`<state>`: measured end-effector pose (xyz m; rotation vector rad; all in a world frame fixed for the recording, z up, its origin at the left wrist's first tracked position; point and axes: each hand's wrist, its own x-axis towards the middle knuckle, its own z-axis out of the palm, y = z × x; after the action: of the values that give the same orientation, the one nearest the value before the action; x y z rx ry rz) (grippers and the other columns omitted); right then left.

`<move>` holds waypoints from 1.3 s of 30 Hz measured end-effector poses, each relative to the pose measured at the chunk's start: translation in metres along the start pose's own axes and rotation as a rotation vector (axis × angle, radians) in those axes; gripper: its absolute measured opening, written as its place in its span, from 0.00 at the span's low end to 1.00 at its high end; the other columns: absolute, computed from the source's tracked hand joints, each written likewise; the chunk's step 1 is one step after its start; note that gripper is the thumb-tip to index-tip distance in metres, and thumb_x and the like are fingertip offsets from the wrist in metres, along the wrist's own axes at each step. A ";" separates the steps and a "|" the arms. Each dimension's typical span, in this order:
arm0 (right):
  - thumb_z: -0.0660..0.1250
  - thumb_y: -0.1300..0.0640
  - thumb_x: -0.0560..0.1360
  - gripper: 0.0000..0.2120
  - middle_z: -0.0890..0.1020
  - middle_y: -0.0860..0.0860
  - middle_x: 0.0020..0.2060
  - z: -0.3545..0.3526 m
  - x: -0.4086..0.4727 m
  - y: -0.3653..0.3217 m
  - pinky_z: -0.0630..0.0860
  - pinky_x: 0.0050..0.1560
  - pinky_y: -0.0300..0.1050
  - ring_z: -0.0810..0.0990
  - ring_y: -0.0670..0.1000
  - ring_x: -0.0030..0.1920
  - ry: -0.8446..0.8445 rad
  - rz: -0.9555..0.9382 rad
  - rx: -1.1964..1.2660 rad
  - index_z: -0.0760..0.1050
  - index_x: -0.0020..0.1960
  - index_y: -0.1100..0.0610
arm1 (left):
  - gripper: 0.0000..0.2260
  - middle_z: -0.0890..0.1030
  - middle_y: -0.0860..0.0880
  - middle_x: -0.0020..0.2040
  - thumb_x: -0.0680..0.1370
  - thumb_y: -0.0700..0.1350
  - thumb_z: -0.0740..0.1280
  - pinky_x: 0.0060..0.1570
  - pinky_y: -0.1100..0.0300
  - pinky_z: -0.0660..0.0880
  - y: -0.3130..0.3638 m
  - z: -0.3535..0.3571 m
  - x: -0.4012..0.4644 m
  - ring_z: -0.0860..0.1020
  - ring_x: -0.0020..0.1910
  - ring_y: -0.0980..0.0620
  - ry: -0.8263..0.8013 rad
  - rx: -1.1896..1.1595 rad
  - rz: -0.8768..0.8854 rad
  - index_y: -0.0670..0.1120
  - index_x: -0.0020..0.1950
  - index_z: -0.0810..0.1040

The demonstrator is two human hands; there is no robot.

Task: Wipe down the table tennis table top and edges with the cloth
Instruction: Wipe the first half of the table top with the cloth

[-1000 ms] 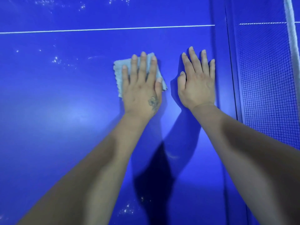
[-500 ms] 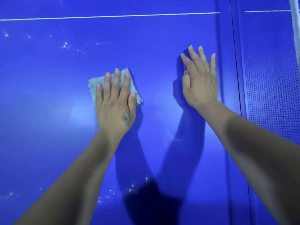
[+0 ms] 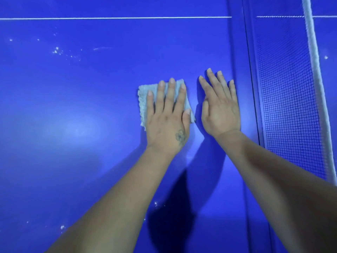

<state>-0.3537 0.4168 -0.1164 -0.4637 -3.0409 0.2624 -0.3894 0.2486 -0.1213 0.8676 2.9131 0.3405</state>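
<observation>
Back came the left hand, flat-fingered, pressing the folded cloth rightward beside the braced, open right hand near the net; white specks at left awaited wiping

Blue surface fills whole view; no walls, floor or windows visible. Soft glare patch at left, light from above. Dark arm shadows lower centre. Dark mesh net with white top band at right.
</observation>
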 end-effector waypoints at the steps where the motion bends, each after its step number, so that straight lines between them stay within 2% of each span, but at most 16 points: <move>1: 0.49 0.57 0.80 0.32 0.60 0.49 0.86 0.000 0.001 0.000 0.50 0.85 0.62 0.54 0.55 0.86 0.001 -0.001 0.001 0.64 0.84 0.52 | 0.28 0.49 0.46 0.88 0.89 0.55 0.46 0.83 0.38 0.48 0.002 -0.001 -0.013 0.45 0.87 0.43 -0.020 -0.002 0.016 0.48 0.88 0.48; 6: 0.49 0.56 0.80 0.32 0.60 0.49 0.86 0.000 0.000 0.000 0.50 0.85 0.62 0.54 0.55 0.86 -0.003 0.004 0.002 0.64 0.84 0.52 | 0.27 0.50 0.48 0.88 0.89 0.54 0.50 0.83 0.37 0.51 -0.015 -0.008 -0.071 0.46 0.87 0.43 -0.088 0.025 0.070 0.49 0.88 0.50; 10: 0.49 0.56 0.80 0.33 0.59 0.49 0.86 -0.001 -0.001 -0.001 0.50 0.85 0.63 0.54 0.56 0.86 -0.015 0.005 -0.006 0.63 0.85 0.52 | 0.27 0.52 0.48 0.88 0.89 0.54 0.52 0.83 0.37 0.51 -0.057 -0.019 -0.086 0.48 0.87 0.44 -0.084 0.036 0.022 0.50 0.88 0.54; 14: 0.47 0.55 0.80 0.33 0.59 0.49 0.86 -0.002 -0.001 -0.001 0.50 0.85 0.63 0.53 0.56 0.86 -0.021 0.005 -0.007 0.63 0.85 0.52 | 0.28 0.53 0.46 0.88 0.89 0.54 0.49 0.83 0.37 0.50 -0.087 -0.022 -0.058 0.49 0.87 0.43 -0.049 0.061 -0.107 0.49 0.88 0.52; 18: 0.48 0.55 0.82 0.30 0.61 0.49 0.86 -0.002 -0.001 -0.001 0.50 0.85 0.63 0.54 0.55 0.86 -0.005 0.018 0.035 0.65 0.84 0.53 | 0.28 0.51 0.46 0.88 0.88 0.55 0.47 0.83 0.37 0.46 -0.067 -0.011 -0.011 0.47 0.87 0.42 0.007 0.016 -0.220 0.49 0.88 0.49; 23: 0.49 0.53 0.84 0.29 0.61 0.48 0.85 -0.003 -0.003 -0.003 0.49 0.85 0.62 0.55 0.54 0.86 0.007 0.024 0.068 0.66 0.83 0.52 | 0.29 0.50 0.45 0.88 0.88 0.55 0.47 0.83 0.37 0.46 -0.009 0.002 -0.006 0.47 0.87 0.41 -0.002 0.003 -0.097 0.48 0.88 0.49; 29: 0.47 0.50 0.85 0.28 0.60 0.47 0.86 -0.004 -0.004 -0.002 0.48 0.86 0.60 0.53 0.53 0.86 -0.007 0.032 0.096 0.66 0.83 0.51 | 0.28 0.46 0.46 0.88 0.89 0.55 0.46 0.83 0.37 0.47 0.036 0.007 -0.076 0.43 0.87 0.42 -0.102 0.016 0.085 0.47 0.88 0.47; 34: 0.45 0.49 0.85 0.29 0.58 0.47 0.86 -0.005 -0.006 -0.002 0.45 0.86 0.60 0.51 0.53 0.87 -0.028 0.032 0.095 0.64 0.84 0.51 | 0.28 0.48 0.47 0.88 0.90 0.55 0.48 0.83 0.38 0.52 0.018 0.000 -0.148 0.45 0.87 0.43 -0.132 0.032 0.140 0.48 0.88 0.48; 39: 0.46 0.48 0.86 0.30 0.58 0.51 0.86 -0.005 -0.022 -0.010 0.45 0.85 0.65 0.51 0.56 0.87 -0.007 0.022 0.039 0.62 0.85 0.55 | 0.28 0.50 0.48 0.88 0.89 0.53 0.52 0.83 0.36 0.52 -0.035 -0.014 -0.179 0.47 0.87 0.44 -0.115 0.038 0.001 0.49 0.88 0.52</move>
<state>-0.3353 0.4021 -0.1100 -0.4954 -3.0328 0.3248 -0.2609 0.1191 -0.1132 0.8635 2.8218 0.2276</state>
